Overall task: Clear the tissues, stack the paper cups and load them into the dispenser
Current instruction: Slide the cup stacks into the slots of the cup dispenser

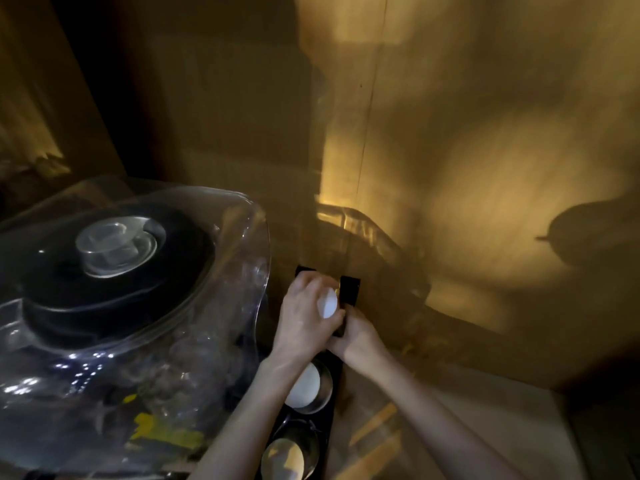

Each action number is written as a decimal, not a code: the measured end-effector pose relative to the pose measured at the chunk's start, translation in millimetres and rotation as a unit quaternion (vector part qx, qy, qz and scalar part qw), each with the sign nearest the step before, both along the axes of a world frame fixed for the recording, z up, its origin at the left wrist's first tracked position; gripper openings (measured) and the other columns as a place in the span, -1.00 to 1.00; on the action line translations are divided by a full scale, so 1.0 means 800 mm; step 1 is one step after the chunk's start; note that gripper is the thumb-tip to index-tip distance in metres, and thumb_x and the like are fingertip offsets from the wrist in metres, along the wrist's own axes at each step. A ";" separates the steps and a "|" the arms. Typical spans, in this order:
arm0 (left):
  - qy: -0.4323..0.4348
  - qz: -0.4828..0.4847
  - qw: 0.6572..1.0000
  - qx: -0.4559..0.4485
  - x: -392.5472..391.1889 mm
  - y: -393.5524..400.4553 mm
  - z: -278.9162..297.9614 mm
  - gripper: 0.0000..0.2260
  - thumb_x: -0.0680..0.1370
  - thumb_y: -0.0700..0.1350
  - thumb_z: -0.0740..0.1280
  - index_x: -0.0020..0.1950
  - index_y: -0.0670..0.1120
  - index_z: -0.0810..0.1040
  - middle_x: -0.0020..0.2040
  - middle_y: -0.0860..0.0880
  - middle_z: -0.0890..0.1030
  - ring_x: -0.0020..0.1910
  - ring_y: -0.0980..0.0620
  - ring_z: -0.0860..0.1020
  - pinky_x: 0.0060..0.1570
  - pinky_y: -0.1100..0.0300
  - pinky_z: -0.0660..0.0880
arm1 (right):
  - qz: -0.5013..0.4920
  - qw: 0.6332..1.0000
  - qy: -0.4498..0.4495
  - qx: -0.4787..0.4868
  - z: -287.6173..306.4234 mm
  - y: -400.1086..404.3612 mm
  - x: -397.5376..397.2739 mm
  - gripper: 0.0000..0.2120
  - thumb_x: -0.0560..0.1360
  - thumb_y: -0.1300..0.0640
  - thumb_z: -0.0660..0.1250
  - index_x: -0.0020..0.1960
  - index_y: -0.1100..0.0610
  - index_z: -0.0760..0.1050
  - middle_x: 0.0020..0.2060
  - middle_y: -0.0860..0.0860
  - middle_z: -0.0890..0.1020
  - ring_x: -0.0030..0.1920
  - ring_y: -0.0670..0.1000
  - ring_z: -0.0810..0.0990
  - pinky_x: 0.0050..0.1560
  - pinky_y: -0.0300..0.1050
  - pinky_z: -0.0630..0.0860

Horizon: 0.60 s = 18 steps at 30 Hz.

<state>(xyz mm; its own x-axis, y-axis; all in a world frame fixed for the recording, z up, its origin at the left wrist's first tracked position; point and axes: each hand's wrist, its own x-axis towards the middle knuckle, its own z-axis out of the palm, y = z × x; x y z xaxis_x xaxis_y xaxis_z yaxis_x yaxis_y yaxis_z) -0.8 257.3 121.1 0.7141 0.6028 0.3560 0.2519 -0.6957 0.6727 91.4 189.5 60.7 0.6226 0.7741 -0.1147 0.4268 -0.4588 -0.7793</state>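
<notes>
My left hand [304, 320] is closed around a white paper cup [327, 303], holding it at the far end of a black cup dispenser [349, 289]. Just below and to the right, my right hand [358, 341] grips the dispenser's dark edge, touching my left hand. Nearer to me the dispenser has two round metal-rimmed openings. One opening [308, 389] shows white cups inside, partly hidden by my left forearm. The other opening [287, 459] shows a paler, yellow-lit cup. I see no tissues in the dim light.
A large clear water bottle [114, 306] with a black cap fills the left side, close against the dispenser. A brown wall [485, 150] stands behind and to the right, with a rounded shadow on it. A pale floor or counter patch [485, 420] lies at lower right.
</notes>
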 end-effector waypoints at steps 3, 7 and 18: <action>0.012 -0.001 1.000 -0.013 0.012 0.000 -0.015 -0.70 0.36 -0.18 0.42 0.08 -0.11 0.54 0.12 -0.06 0.50 0.11 0.01 0.48 0.05 0.31 0.30 | 0.002 0.999 -0.031 -0.018 -0.005 0.003 0.003 -0.38 0.28 -0.10 0.38 0.25 0.12 0.33 0.12 -0.01 0.43 0.13 0.05 0.51 0.02 -0.13 0.52; 0.019 -0.009 1.000 -0.013 0.018 0.004 -0.014 -0.72 0.37 -0.18 0.41 0.06 -0.12 0.53 0.09 -0.07 0.50 0.08 0.00 0.47 0.03 0.30 0.29 | -0.036 0.997 -0.063 0.038 -0.002 -0.002 -0.005 -0.30 0.29 -0.01 0.45 0.32 0.17 0.26 0.14 0.05 0.45 0.09 0.06 0.53 0.00 -0.08 0.54; 0.148 0.003 0.981 0.124 0.014 0.001 -0.003 -0.64 0.42 0.01 0.38 0.17 -0.07 0.48 0.14 -0.07 0.54 0.15 -0.09 0.50 0.14 -0.01 0.41 | 0.073 0.990 -0.120 -0.023 0.085 -0.066 -0.001 -0.60 0.43 0.04 0.33 0.24 0.11 0.43 0.14 0.09 0.57 0.14 0.07 0.54 0.09 -0.02 0.51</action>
